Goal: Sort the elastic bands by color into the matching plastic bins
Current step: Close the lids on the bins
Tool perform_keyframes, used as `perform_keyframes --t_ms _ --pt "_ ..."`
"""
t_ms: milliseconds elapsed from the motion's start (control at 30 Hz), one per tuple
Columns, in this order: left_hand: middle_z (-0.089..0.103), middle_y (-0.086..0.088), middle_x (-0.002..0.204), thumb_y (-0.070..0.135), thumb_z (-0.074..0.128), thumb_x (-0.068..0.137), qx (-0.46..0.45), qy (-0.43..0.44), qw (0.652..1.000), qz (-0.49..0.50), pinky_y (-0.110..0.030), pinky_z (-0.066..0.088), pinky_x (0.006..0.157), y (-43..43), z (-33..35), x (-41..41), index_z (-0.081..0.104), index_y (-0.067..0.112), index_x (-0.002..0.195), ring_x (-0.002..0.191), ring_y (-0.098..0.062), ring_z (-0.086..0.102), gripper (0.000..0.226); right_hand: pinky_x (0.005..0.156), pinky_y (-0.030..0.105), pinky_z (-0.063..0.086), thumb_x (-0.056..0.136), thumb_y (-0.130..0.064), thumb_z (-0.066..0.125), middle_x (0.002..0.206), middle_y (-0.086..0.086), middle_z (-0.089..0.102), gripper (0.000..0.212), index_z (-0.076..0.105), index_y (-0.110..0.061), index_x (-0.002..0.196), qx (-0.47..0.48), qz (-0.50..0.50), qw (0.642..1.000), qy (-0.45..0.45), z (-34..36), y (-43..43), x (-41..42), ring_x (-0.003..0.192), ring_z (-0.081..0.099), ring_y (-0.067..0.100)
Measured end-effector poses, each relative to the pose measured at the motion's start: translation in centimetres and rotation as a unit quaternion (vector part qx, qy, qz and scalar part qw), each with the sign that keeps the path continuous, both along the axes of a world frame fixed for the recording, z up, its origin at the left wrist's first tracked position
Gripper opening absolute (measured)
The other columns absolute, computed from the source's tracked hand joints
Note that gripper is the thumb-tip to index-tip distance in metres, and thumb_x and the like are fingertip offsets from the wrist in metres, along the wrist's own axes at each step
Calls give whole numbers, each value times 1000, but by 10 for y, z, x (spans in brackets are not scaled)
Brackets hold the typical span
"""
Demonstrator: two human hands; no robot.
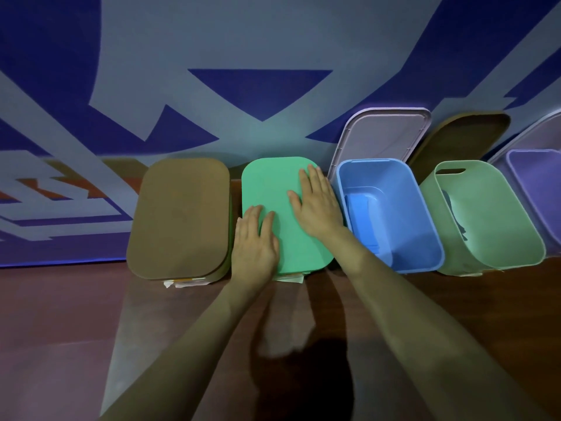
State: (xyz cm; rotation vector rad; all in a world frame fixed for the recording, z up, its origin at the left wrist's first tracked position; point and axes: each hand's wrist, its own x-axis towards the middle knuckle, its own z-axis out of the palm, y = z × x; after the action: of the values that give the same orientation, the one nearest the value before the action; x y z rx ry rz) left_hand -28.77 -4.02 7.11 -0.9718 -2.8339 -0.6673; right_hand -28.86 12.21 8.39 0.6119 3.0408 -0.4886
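Both hands lie flat on the green lid point(288, 244)

The patterned wall point(273, 41), blue and grey, fills the upper half. The brown table point(76, 329) runs below it and off the lower edge. Five bins stand in a row against the wall. From the left they are a bin under a brown lid point(179, 217), its sides almost wholly hidden, and the bin under the green lid, hidden likewise. Then come an open blue bin point(419, 232), an open pale green bin point(498, 226) and a purple bin point(534, 177) cut off by the right edge.

Three loose lids lean on the wall behind the open bins: a lilac lid point(379, 138), a second brown lid point(461, 138) and a third lid point(522, 138) showing only a sliver.

The left hand point(255, 241) rests palm down on the green lid's near left edge, fingers straight and close together, holding nothing. The right hand point(318, 205) lies flat on the far right part, fingers stretched out, gripping nothing.

Flat blue shapes point(359, 211) lie against the blue bin's left wall and dark shapes point(455, 214) sit inside the pale green bin. Whether these are elastic bands is too dim to tell. White paper scraps point(173, 283) poke out under the lidded bins' front edges
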Motion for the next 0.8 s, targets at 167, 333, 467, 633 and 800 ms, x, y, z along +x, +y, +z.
perform_keyframes --t_ms 167,333,467,633,800 --pt "60 -24 114 11 35 80 -53 13 998 -11 -55 46 94 -3 6 -3 64 2 109 108 -39 58 42 117 33 4 99 -36 36 157 9 13 56 22 -9 147 -48 -9 998 46 5 -1 4 145 5 23" --pt "58 -26 107 10 26 70 -76 -6 997 -27 -52 45 95 18 35 -12 63 -2 95 102 -45 56 46 105 31 29 93 -19 52 135 11 47 38 50 -6 130 -122 -37 985 113 28 18 22 127 39 27" --pt "43 -21 134 3 43 85 -26 -43 998 -47 -39 29 104 68 66 -12 53 1 123 122 -37 39 39 99 33 33 92 -15 53 125 15 55 31 57 -5 121 -76 -69 985 141 47 73 53 119 46 31" --pt "42 -16 131 10 45 91 -1 -123 992 -14 -42 39 90 146 84 -13 47 3 124 119 -34 41 34 99 37 35 88 -7 54 125 21 52 33 54 0 121 -61 -123 975 173 66 160 68 116 47 38" --pt "40 -18 134 4 43 91 -33 -159 986 49 -41 39 96 195 79 -18 42 1 131 119 -35 42 39 105 35 33 88 -2 51 143 15 37 49 40 -4 136 -24 -49 979 196 90 203 49 128 39 32"
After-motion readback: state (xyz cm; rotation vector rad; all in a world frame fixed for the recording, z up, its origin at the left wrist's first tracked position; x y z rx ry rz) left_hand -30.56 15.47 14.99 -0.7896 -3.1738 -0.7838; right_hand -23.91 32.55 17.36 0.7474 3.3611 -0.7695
